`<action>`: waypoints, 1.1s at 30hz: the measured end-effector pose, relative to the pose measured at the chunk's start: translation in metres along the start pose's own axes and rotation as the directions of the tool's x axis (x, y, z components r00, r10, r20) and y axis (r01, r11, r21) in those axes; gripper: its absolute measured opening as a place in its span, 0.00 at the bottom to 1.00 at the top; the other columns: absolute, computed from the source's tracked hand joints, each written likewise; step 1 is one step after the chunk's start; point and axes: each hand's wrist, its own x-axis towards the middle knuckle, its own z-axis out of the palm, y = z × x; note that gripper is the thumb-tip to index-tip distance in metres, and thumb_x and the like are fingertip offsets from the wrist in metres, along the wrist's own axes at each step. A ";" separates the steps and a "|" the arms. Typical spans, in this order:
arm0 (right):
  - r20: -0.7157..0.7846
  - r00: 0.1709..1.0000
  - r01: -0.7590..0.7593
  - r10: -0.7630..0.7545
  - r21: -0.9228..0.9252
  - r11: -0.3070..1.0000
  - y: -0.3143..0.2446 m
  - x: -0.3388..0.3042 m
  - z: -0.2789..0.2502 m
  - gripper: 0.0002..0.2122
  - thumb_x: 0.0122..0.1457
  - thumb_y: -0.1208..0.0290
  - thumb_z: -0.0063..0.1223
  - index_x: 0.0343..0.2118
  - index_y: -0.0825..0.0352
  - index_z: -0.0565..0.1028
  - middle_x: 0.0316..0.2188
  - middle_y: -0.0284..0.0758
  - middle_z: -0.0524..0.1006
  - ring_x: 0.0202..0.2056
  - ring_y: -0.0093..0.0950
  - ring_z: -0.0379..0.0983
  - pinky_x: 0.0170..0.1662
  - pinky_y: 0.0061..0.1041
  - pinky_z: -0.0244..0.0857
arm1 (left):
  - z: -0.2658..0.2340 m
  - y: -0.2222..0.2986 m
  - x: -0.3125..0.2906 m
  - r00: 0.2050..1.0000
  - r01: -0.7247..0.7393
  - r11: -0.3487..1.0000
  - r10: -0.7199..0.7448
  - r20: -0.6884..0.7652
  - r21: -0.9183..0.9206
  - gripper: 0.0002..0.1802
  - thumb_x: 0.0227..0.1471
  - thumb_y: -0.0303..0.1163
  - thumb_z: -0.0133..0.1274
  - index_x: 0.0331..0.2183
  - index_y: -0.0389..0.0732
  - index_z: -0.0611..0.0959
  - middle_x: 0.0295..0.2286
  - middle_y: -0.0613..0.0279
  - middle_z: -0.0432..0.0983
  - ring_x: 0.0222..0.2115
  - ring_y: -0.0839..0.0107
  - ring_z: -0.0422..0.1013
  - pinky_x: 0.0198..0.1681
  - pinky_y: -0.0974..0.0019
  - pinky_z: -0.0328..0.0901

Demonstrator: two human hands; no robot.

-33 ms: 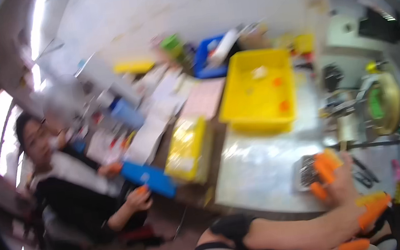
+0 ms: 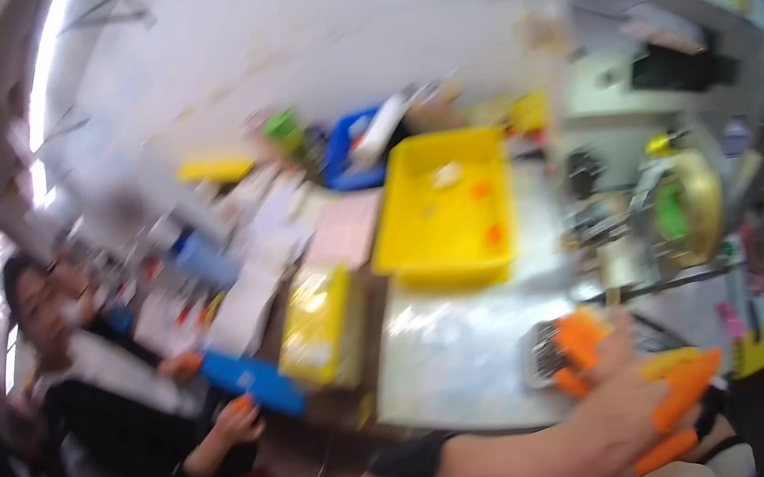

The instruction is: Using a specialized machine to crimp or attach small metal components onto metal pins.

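Note:
Orange covers sit on the fingertips of both my hands. My right hand is over the right side of a small clear box of dark little pieces, its thumb and fingers apart. Nearer to me, my left hand crosses from the left in front of my right forearm, which it largely hides. Its thumb and fingers point right and close around something dark, too blurred to name. The box stands on a shiny metal sheet on the bench.
A yellow tray holds a white piece and orange bits. Left of it lie a yellow wrapped package and pink paper. At far left a co-worker holds a blue board. A machine with a round brass-coloured part stands right.
The whole view has shifted, so the bench sits further left and lower. Against the box, my left hand is slightly higher; my right hand stays by the box.

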 end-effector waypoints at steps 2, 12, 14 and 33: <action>-0.040 0.999 0.016 -0.013 0.067 0.998 0.011 -0.006 0.008 0.20 0.43 0.69 0.52 0.41 0.67 0.65 0.39 0.40 0.68 0.45 0.36 0.60 0.51 0.47 0.42 | -0.024 0.012 0.033 0.999 0.038 0.934 -0.023 -0.046 0.355 0.28 0.38 0.34 0.54 0.42 0.32 0.67 0.27 0.57 0.71 0.26 0.60 0.67 0.28 0.61 0.62; -0.224 0.975 0.036 0.009 0.197 0.980 0.007 -0.003 0.035 0.15 0.47 0.63 0.46 0.38 0.63 0.67 0.33 0.36 0.69 0.39 0.34 0.63 0.48 0.50 0.43 | -0.048 0.094 0.146 0.961 -0.269 0.753 0.253 0.113 0.600 0.14 0.44 0.28 0.50 0.36 0.39 0.68 0.21 0.58 0.71 0.20 0.62 0.68 0.23 0.65 0.60; -0.242 0.970 0.045 0.007 0.209 0.977 0.009 -0.005 0.038 0.14 0.48 0.62 0.45 0.38 0.62 0.67 0.32 0.36 0.69 0.37 0.33 0.64 0.48 0.50 0.43 | -0.039 0.096 0.151 0.986 -0.119 0.831 0.036 0.161 0.543 0.23 0.45 0.30 0.49 0.43 0.38 0.60 0.25 0.54 0.72 0.27 0.62 0.69 0.32 0.64 0.59; -0.041 0.998 0.043 -0.046 -0.051 0.998 0.005 0.012 0.037 0.12 0.46 0.65 0.52 0.35 0.59 0.73 0.33 0.26 0.70 0.35 0.24 0.66 0.46 0.41 0.44 | 0.064 0.028 0.074 0.743 -0.632 0.772 0.578 0.337 0.071 0.11 0.39 0.31 0.47 0.30 0.39 0.77 0.14 0.61 0.70 0.18 0.65 0.70 0.20 0.63 0.59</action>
